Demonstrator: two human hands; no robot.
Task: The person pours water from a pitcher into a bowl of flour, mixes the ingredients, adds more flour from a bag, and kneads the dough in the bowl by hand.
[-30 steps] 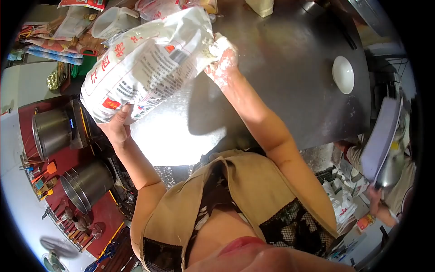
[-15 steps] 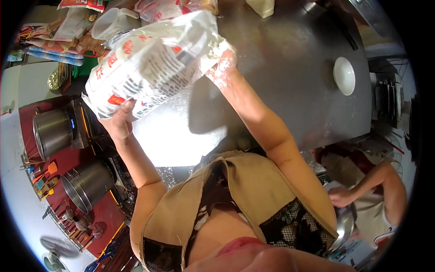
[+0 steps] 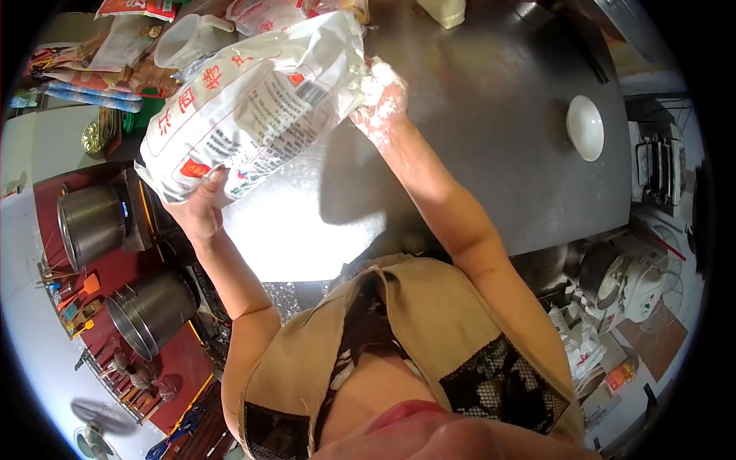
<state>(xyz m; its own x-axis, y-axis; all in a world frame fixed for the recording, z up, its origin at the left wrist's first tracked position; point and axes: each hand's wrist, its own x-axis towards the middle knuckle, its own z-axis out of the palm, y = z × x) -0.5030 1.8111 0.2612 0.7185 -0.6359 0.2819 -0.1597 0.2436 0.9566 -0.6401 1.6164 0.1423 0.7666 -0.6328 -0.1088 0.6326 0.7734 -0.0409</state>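
A white plastic bag with red and black print is held up at a tilt over the steel table, its mouth toward the upper right. My left hand grips the bag's lower left end, thumb on the printed side. At the mouth, my right hand is coated in white powder, its fingers closed around pale, powdery stuff at the bag's edge. Whether those fingers also hold the plastic cannot be made out.
A white bowl sits near the table's right side. A clear plastic jug and more bags stand at the upper left. Two steel pots are at the left. A pale bag lies at the top edge.
The bag has shifted and tipped slightly, while both hands stay on or beside it. The co-worker seen at the lower right in both earlier frames is out of view.
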